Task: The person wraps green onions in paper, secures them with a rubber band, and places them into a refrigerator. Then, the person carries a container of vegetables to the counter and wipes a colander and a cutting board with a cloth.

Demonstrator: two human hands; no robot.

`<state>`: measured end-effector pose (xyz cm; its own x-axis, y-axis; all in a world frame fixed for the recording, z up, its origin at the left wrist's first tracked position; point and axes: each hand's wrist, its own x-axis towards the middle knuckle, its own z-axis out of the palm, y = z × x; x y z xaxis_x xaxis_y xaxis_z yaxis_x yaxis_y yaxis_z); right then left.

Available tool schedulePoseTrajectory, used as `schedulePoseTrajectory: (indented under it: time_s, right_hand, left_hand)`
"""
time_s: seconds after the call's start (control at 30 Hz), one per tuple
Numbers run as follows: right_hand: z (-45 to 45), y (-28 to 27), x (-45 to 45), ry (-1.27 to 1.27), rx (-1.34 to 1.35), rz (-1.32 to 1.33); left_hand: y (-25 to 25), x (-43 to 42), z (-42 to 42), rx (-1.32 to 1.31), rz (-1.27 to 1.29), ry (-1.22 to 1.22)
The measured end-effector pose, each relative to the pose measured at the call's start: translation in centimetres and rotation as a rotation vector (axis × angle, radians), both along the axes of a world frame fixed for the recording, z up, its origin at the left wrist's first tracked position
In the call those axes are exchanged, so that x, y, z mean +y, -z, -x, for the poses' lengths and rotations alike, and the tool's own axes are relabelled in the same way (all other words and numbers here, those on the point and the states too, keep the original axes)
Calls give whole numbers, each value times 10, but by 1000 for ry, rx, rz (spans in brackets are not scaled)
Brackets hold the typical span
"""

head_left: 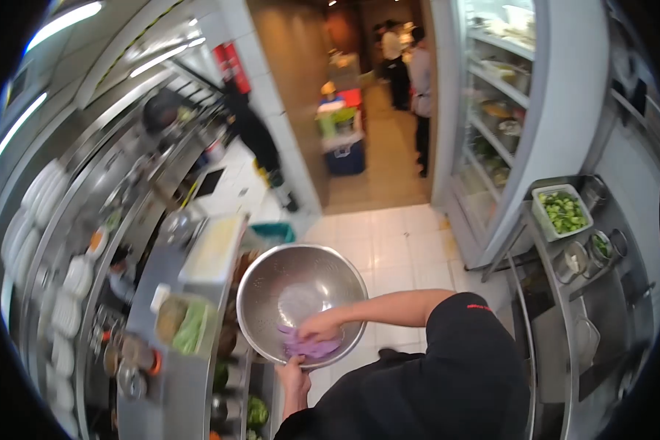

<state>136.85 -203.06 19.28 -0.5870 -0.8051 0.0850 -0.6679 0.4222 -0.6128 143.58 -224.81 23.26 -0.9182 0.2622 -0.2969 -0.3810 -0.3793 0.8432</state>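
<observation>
A large, shiny metal bowl (267, 293) is tilted in front of me, its inside facing up toward the camera. My left hand (293, 379) grips its near rim from below, fingers closed on the edge. Inside the bowl, my right hand (322, 325) presses a crumpled purple cloth (311, 346) against the near wall. The fingers of that hand are bent into the cloth and partly hidden by it. Apart from the cloth, the bowl's inside shows bare metal with a bright reflection.
To the left runs a steel counter (176, 389) with a cutting board (212, 249) and a container of green vegetables (192, 323). At right, a steel rack carries a tray of chopped greens (563, 213). A glass-front fridge (495, 103) flanks the doorway; several people stand beyond and nearby.
</observation>
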Motion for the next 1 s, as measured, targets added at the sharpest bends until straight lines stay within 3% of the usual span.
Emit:
schedulePoseTrajectory:
  time_s: [0.07, 0.13, 0.17, 0.23, 0.27, 0.33, 0.37, 0.43, 0.5, 0.57, 0.6, 0.63, 0.67, 0.73, 0.8, 0.87, 0.93, 1.0]
  right_hand:
    - [-9, -31, 119, 152, -74, -629]
    - [-48, -73, 211, 472, 266, -737]
    - [-44, -71, 242, 488, 255, -764]
    - [-34, -73, 305, 934, 607, -690]
    - [-29, -74, 324, 924, 591, -714]
    - [-12, -84, 340, 1383, 740, -401]
    - [4, -77, 344, 1518, 649, -237]
    - [56, -38, 343, 1800, 820, 32]
    - [89, -8, 332, 1662, 382, 442]
    - [106, 11, 332, 1191, -62, 705]
    - [112, 14, 343, 1027, -227, 576]
    - [119, 14, 362, 859, -372, 454]
    - [128, 17, 385, 846, -376, 448]
    - [131, 19, 439, 729, -297, 36]
    - [160, -2, 497, 682, -296, -682]
    - [178, -9, 556, 1075, -107, -792]
    - [205, -21, 616, 1259, 342, -721]
    - [250, -50, 662, 1351, 612, -796]
  left_hand:
    - [2, 57, 24, -65, 89, 130]
    - [27, 120, 44, -10, 91, 261]
    - [24, 155, 48, -36, 77, 354]
    - [14, 216, 64, -89, 78, 503]
    - [10, 238, 77, -109, 59, 509]
    - [5, 272, 99, -112, 80, 658]
    - [0, 288, 106, -64, 79, 672]
    - [-3, 322, 126, -59, 101, 706]
    - [-9, 352, 148, -48, 146, 686]
    - [41, 382, 208, -15, 172, 659]
    - [62, 391, 232, 15, 197, 624]
    - [48, 400, 260, -6, 129, 593]
    - [44, 412, 292, -9, 126, 579]
    - [41, 437, 340, -143, 254, 632]
    - [29, 470, 373, -147, 211, 594]
    - [9, 516, 402, -53, 268, 702]
    - [26, 561, 436, 122, 302, 780]
    - [15, 600, 463, 173, 314, 770]
